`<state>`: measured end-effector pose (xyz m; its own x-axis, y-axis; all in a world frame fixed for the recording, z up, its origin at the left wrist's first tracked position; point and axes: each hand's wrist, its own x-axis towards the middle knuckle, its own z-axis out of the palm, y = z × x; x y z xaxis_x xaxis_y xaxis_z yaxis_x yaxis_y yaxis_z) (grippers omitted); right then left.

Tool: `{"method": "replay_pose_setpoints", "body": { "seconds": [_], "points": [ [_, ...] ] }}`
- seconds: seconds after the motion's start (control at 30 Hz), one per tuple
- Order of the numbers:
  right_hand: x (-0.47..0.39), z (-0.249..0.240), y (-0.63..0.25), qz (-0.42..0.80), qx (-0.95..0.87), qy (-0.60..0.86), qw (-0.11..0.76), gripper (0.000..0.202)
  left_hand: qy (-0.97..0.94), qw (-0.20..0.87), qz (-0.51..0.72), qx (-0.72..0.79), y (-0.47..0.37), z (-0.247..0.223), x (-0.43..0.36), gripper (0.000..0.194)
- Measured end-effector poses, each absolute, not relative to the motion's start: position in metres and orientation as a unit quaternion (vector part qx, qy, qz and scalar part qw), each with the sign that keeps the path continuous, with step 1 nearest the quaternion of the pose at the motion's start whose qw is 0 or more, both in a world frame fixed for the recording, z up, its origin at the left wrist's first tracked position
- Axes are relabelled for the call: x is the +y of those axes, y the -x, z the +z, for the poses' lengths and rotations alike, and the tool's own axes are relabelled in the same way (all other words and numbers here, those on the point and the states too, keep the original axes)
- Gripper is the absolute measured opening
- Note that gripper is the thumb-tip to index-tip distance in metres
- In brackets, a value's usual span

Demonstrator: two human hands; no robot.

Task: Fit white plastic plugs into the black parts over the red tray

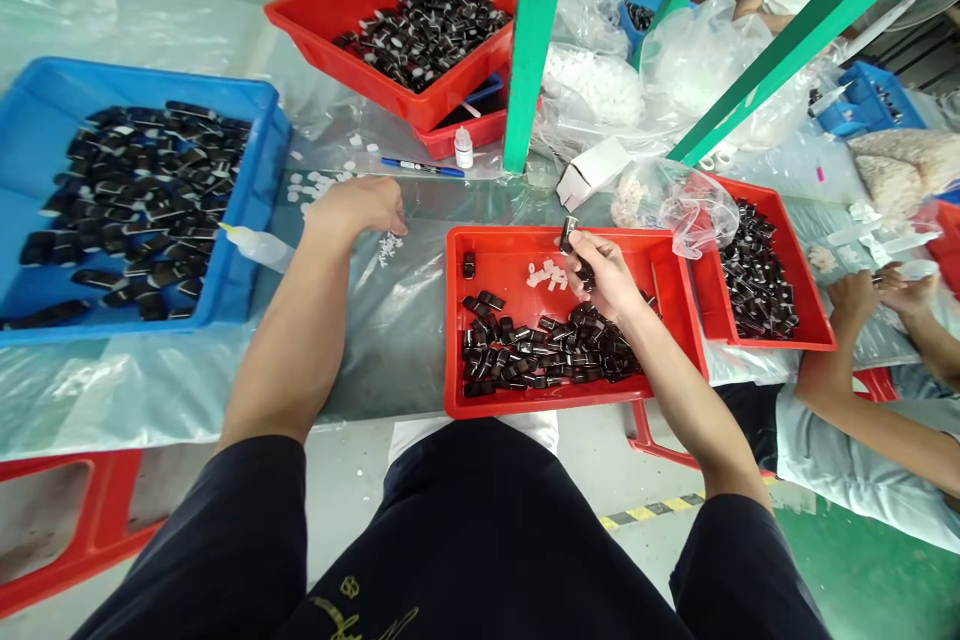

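My right hand point(600, 272) is above the red tray point(454, 320) in front of me, holding a small black part point(568, 233) upright between thumb and fingers. Several more black parts point(540, 355) fill the tray's near half, and a few small white pieces point(546, 273) lie near its far wall. My left hand point(360, 207) reaches out over the plastic-covered table, fingers curled down onto a cluster of small white pieces point(390, 245); whether it grips one is hidden.
A blue bin point(255, 220) of black parts sits at left, a squeeze bottle point(259, 246) beside it. Red bins point(360, 70) stand behind, near a green post point(532, 40), a pen point(420, 166) and a small bottle point(463, 148). A co-worker's hands point(885, 290) work at right by another red tray point(817, 330).
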<state>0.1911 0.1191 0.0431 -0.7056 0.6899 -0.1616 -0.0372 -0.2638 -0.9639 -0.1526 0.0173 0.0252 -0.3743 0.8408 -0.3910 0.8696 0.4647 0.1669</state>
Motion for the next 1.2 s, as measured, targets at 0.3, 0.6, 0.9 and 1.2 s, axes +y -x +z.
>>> {"method": "replay_pose_setpoints", "body": {
  "seconds": [0.3, 0.6, 0.9, 1.2],
  "points": [
    [0.117, 0.042, -0.190, 0.701, -0.606, 0.281, 0.251, 0.057, -0.559, 0.232, 0.040, 0.795, 0.134, 0.048, 0.021, 0.017],
    [0.113, 0.033, -0.191, 0.592, -0.729, 0.242, 0.245, 0.047, -0.647, 0.243, 0.371, 0.620, 0.050, 0.077, 0.021, 0.027],
    [0.111, 0.036, -0.189, 0.579, -0.734, 0.254, 0.249, 0.048, -0.622, 0.265, 0.490, 0.551, 0.013, 0.068, 0.022, 0.019],
    [0.114, 0.032, -0.190, 0.558, -0.749, 0.239, 0.266, 0.046, -0.623, 0.231, 0.501, 0.555, 0.007, 0.063, 0.025, 0.024]
  ]
}}
